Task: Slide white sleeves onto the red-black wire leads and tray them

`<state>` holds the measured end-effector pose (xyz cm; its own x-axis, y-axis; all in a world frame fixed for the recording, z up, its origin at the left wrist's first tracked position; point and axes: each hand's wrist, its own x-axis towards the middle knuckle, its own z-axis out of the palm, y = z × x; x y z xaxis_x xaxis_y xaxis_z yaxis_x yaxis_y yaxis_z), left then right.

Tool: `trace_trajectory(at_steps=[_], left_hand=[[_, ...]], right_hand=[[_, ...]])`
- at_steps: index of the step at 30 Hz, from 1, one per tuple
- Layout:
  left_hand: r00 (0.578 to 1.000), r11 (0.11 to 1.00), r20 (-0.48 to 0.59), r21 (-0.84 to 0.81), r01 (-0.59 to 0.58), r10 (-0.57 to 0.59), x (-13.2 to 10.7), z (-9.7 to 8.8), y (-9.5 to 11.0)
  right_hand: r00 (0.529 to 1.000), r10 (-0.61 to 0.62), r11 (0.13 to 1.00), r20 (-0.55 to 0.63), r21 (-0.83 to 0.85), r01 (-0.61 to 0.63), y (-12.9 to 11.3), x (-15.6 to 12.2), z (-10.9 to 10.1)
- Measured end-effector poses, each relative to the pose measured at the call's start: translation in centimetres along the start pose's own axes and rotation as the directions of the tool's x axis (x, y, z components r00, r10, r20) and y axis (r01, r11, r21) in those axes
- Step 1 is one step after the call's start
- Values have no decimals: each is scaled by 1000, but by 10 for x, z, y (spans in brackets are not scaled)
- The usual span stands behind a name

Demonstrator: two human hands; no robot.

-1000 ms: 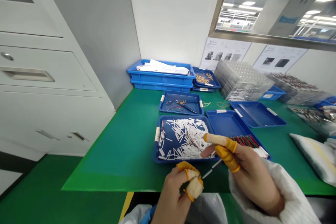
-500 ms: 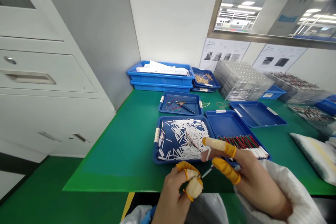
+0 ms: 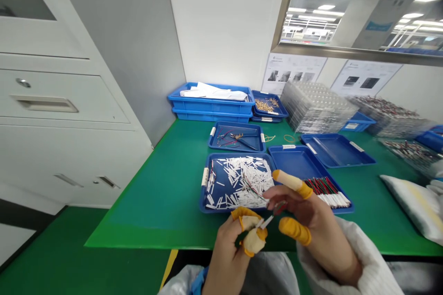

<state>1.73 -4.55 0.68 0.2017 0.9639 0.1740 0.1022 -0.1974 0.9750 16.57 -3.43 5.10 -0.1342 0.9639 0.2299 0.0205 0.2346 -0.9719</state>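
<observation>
My left hand (image 3: 226, 251) wears yellow finger cots and pinches a thin wire (image 3: 272, 215) with a white sleeve (image 3: 266, 222) at its near end. The wire's far end reaches among the fingers of my right hand (image 3: 311, 221), also in finger cots, and I cannot tell if those fingers grip it. Both hands sit just above the bench's front edge. Beyond them, a blue tray (image 3: 221, 210) holds many loose white sleeves (image 3: 238, 179). A second blue tray (image 3: 290, 161) holds a bundle of red-and-green wires (image 3: 327, 192) with white ends.
A blue tray (image 3: 221, 144) with pliers (image 3: 244, 143) stands behind on the green bench (image 3: 152, 203). Further back are stacked blue crates (image 3: 211, 106), gold terminals (image 3: 266, 106) and clear stacked trays (image 3: 314, 108). A white cabinet (image 3: 62, 101) stands left; a white cushion (image 3: 415, 205) lies right.
My right hand has moved left and closer to my left hand. The white sleeve now sits at the wire near my left fingers. The view has shifted slightly.
</observation>
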Motion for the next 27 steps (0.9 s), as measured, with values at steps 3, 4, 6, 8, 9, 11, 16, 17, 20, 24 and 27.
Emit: trace_trajectory(at_steps=[3,4,6,8,9,11,16,17,20,24,27], left_hand=[[1000,1000,17,14,10,-10,-2,0,0],[999,1000,36,15,11,-12,-3,-2,0],[998,1000,62,3,4,-4,-5,-8,-1],[998,1000,69,-2,-10,10,-5,-14,1],[997,1000,74,16,-19,18,-4,-17,4],[994,994,103,96,-43,33,-2,-17,12],[982,935,98,304,-184,162,3,0,36],[978,924,94,321,-207,187,2,3,38],[975,922,109,320,-219,193,-4,5,39],[984,943,162,308,-128,80,-12,0,31],[987,933,137,338,-123,80,-18,-1,27]], right_hand=[[999,-11,1000,38,7,11,-3,3,-5],[998,-17,1000,54,-9,18,-4,3,-7],[997,-31,998,64,-51,34,-7,4,-9],[998,-34,994,55,-105,40,-9,4,-11],[998,-37,990,43,-133,42,-10,4,-11],[998,-51,984,29,-171,55,-12,3,-11],[997,-75,990,-33,-124,71,-12,-6,-7],[995,-77,992,-63,-101,71,-12,-8,-7],[986,-96,995,-139,-49,90,-10,-14,-10],[967,-115,993,-227,-3,118,-8,-20,-14],[963,-106,992,-247,42,120,-5,-24,-13]])
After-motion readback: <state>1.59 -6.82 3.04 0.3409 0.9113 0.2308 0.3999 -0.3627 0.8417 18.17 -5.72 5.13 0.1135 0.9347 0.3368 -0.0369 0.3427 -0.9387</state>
